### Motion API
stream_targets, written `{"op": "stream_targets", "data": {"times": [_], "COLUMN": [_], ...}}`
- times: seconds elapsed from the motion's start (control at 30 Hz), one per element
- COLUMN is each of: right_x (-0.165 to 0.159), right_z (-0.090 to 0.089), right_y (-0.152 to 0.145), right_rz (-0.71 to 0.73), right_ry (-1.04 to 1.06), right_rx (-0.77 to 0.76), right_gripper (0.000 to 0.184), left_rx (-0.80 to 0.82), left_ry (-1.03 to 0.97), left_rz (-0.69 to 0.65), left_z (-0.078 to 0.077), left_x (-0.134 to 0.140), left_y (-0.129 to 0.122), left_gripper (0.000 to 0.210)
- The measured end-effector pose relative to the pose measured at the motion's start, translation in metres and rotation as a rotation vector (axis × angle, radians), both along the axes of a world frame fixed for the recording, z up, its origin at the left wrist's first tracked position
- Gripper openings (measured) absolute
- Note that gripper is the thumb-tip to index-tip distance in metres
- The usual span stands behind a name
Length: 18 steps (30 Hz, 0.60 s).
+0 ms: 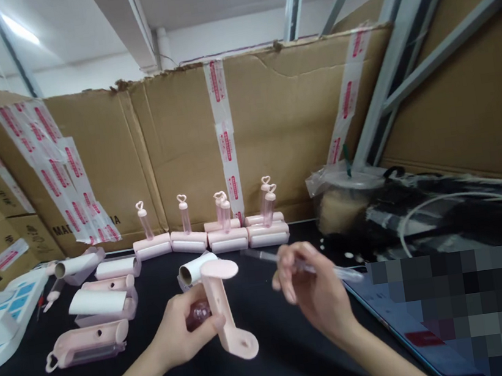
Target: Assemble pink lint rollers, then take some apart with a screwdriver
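My left hand (181, 323) grips a pale pink lint roller frame (223, 315), held upright with its two rounded ends facing right. Behind the frame, in the same hand, is a dark red, shiny, rounded thing (199, 314), partly covered by the fingers. My right hand (315, 290), blurred by motion, has its fingers curled round a thin clear plastic tube (348, 273). Both ends of the tube stick out past the fingers. Just behind the pink frame lies a white paper roll (203, 266) with a cardboard core.
Along the cardboard wall (178, 129) stand several pink lint rollers (229, 240) with heart-topped handles. White rolls (97, 301) and pink cases (89, 345) lie at left. A phone (387, 312), a lidded cup (343, 203) and cables (404, 229) are at right.
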State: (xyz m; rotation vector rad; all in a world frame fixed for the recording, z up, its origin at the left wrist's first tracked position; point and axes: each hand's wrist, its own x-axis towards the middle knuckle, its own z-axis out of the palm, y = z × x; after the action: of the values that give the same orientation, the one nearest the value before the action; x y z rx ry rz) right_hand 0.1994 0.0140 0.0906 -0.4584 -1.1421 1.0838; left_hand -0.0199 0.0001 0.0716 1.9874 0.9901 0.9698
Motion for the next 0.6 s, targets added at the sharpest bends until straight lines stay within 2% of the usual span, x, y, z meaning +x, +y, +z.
{"op": "stream_targets", "data": {"times": [0.07,0.17,0.23,0.3,0.37,0.47,0.53,0.6], "right_x": [0.007,0.002,-0.010,-0.022,-0.027,-0.024,-0.021,-0.023], "right_z": [0.006,0.000,-0.012,-0.024,-0.031,-0.030,-0.027,-0.025], "right_y": [0.001,0.000,-0.001,0.002,0.010,0.028,0.036,0.040], "right_rz": [-0.113,-0.079,-0.001,0.063,0.064,0.053,0.149,0.275], "right_ry": [-0.130,-0.523,-0.651,-0.648,-0.620,-0.702,-0.847,-1.012], "right_rx": [0.070,0.136,0.128,0.080,0.058,0.139,0.230,0.323], "right_gripper": [0.036,0.040,0.045,0.053,0.050,0.051,0.050,0.049], "left_rx": [0.083,0.132,0.148,0.195,0.245,0.341,0.474,0.598], "left_ry": [0.167,0.313,0.346,0.395,0.479,0.635,0.707,0.741], "left_rz": [0.129,0.247,0.207,0.139,0.103,0.011,-0.108,-0.165], "left_z": [0.003,-0.001,-0.008,-0.018,-0.028,-0.039,-0.045,-0.049], "left_x": [0.002,0.012,0.019,0.024,0.026,0.028,0.029,0.030], "left_y": [-0.001,-0.003,-0.003,-0.006,-0.010,-0.019,-0.022,-0.022], "left_gripper": [0.028,0.026,0.023,0.020,0.028,0.023,0.022,0.026]}}
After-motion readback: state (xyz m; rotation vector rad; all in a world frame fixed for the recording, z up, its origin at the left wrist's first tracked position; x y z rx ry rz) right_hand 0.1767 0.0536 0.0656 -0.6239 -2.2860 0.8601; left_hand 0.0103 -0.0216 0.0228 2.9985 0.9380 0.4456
